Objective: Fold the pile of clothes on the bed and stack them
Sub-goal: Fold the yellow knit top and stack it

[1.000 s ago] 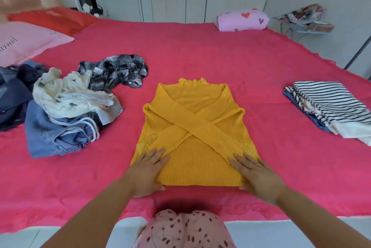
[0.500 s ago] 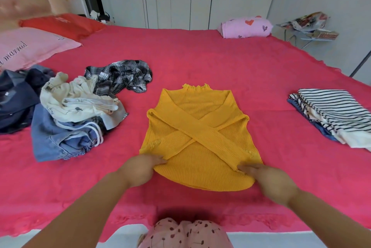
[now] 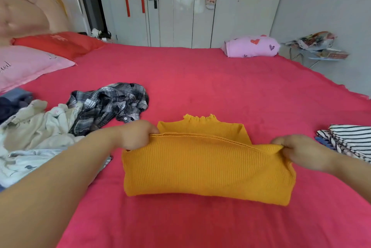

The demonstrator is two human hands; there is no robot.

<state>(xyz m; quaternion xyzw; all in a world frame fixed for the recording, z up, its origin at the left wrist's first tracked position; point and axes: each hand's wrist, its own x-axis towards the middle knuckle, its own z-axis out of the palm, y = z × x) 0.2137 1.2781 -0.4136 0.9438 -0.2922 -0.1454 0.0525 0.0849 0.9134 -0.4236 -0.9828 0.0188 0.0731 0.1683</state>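
Observation:
A yellow ribbed sweater (image 3: 206, 169) lies in the middle of the red bed (image 3: 200, 79), its lower half doubled up over the top so only the frilled collar shows beyond the hem. My left hand (image 3: 138, 134) grips the hem's left corner. My right hand (image 3: 301, 150) pinches the hem's right corner. An unfolded pile sits at the left: a cream printed garment (image 3: 38, 133) and a black-and-white plaid shirt (image 3: 108, 105). At the right edge lies a folded stack topped by a striped top (image 3: 351, 139).
A pink pillow (image 3: 26, 65) and a red pillow (image 3: 58, 44) lie at the bed's head on the left. A pink heart-print bundle (image 3: 251, 46) rests at the far edge. A small table with papers (image 3: 317, 47) stands beyond the right side. Wardrobe doors (image 3: 180, 7) fill the back wall.
Both hands took hold of the sweater's bottom hem and carried it away from me, up over the crossed sleeves toward the collar. The view has moved in closer.

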